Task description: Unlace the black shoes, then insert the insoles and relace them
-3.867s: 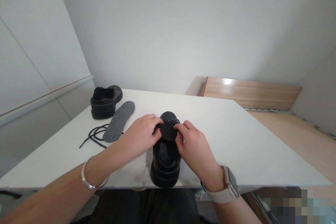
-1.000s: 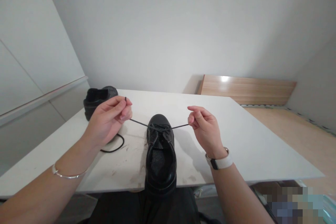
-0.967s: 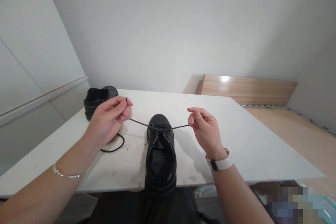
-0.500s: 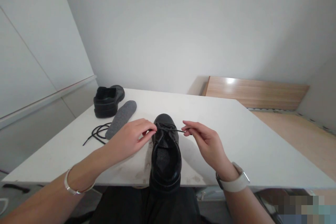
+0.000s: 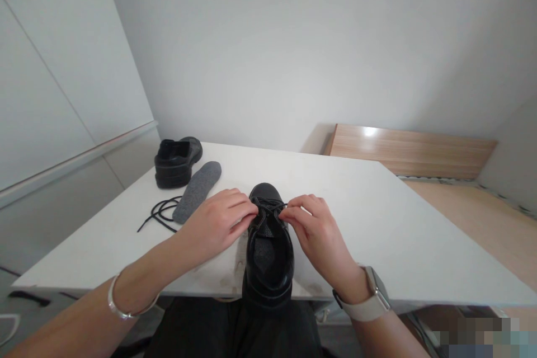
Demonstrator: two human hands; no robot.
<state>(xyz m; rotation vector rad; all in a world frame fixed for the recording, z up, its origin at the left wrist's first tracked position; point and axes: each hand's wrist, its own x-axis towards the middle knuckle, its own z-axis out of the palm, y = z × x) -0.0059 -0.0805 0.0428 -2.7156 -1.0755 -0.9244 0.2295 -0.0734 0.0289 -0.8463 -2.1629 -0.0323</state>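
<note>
A black shoe (image 5: 271, 291) points away from me at the table's front edge, its heel towards my lap. Black shoelace (image 5: 272, 202) crosses the eyelet area near the toe. On the left side of the lacing, my left hand (image 5: 224, 218) is closed in a pinch at the eyelet flap; its fingertips hide what lies between them. My right hand (image 5: 315, 229) pinches at the right eyelet flap, with a bit of lace running to its fingers. Left of the shoe lie a grey insole (image 5: 197, 193) and a loose coil of black lace (image 5: 157, 213).
The second black shoe (image 5: 174, 165) stands at the far left of the white table (image 5: 344, 184). A wood-grain board (image 5: 411, 148) rises behind a lower tan surface (image 5: 465, 207) on the right. Grey-white panels (image 5: 62, 78) flank the left side.
My right hand has come left, from holding a lace stretched out to the right, to the shoe's right eyelet flap. My left hand stays at the left side of the lacing.
</note>
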